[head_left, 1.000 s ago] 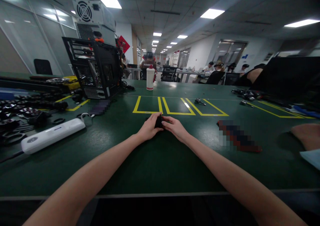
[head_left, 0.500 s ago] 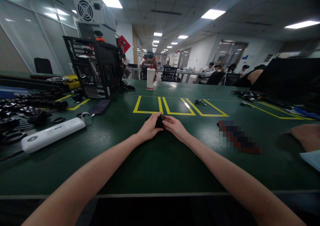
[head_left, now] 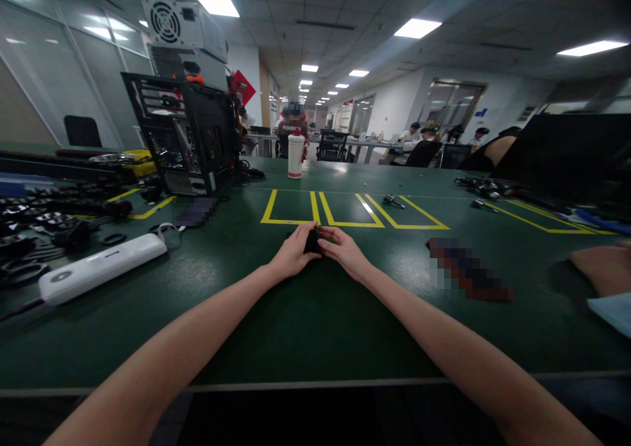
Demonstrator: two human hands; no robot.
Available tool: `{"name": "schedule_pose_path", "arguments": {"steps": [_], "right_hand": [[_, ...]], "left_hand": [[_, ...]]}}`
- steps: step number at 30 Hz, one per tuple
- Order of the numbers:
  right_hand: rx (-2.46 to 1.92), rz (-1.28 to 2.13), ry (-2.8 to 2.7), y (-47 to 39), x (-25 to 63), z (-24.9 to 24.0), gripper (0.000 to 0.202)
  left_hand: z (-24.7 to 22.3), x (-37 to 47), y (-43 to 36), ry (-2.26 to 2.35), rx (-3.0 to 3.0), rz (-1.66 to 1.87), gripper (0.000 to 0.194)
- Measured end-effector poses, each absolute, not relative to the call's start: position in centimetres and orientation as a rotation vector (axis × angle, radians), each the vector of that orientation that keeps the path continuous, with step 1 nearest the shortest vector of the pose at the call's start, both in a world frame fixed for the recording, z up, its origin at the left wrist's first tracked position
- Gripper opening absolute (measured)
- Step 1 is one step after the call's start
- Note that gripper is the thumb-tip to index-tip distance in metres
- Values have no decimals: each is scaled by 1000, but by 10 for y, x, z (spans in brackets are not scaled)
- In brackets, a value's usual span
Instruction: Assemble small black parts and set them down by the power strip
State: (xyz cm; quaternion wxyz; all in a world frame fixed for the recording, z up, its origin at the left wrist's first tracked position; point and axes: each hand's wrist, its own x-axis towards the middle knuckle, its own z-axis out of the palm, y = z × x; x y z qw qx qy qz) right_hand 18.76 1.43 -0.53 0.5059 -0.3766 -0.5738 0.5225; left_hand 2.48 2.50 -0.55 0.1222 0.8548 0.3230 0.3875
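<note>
A small black object (head_left: 312, 241) lies between my two hands at the middle of the green table (head_left: 315, 328), just in front of the yellow tape outlines (head_left: 287, 222). My left hand (head_left: 294, 252) is closed around its left side, thumb nearest me and fingers at the far side. From the right, my right hand (head_left: 342, 249) touches it with fingers pressed together at its edge. The object is dark and partly covered by the fingers, so its details cannot be made out.
A white power strip (head_left: 103, 267), black cables and an open computer case (head_left: 190, 134) are on the left. A white bottle (head_left: 295, 154) stands behind. Small metal parts (head_left: 393, 201) and a blurred red-and-black item (head_left: 468, 268) lie right, near another person's hand (head_left: 601, 268).
The whole view has shifted slightly. Both hands keep nearly the same pose around the black object.
</note>
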Motion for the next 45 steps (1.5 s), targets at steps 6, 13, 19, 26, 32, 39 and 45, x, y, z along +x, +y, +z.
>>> {"name": "schedule_pose_path", "arguments": {"steps": [6,13,19,26,32,39,45], "right_hand": [[-841,1244,-1449,10,188,-5,36],[-894,1223,-1414,11,187,-5,29],[-865,1298,-1400,16,189,-8,37],[-850,1262,-1434,6,189,-3,29],[-905,1269,-1407,12,190,-3,38],[-867,1273,-1448,8,191,-4,37],[-906,1255,-1398,8,188,-2,28]], "left_hand": [[-4,25,23,928,2487,1129,66],[-6,25,26,923,2502,1136,67],[-5,25,25,929,2504,1124,66],[-4,24,24,925,2499,1120,66],[-5,25,25,933,2501,1124,67],[-5,25,24,925,2499,1126,67],[-5,25,25,920,2505,1136,67]]}}
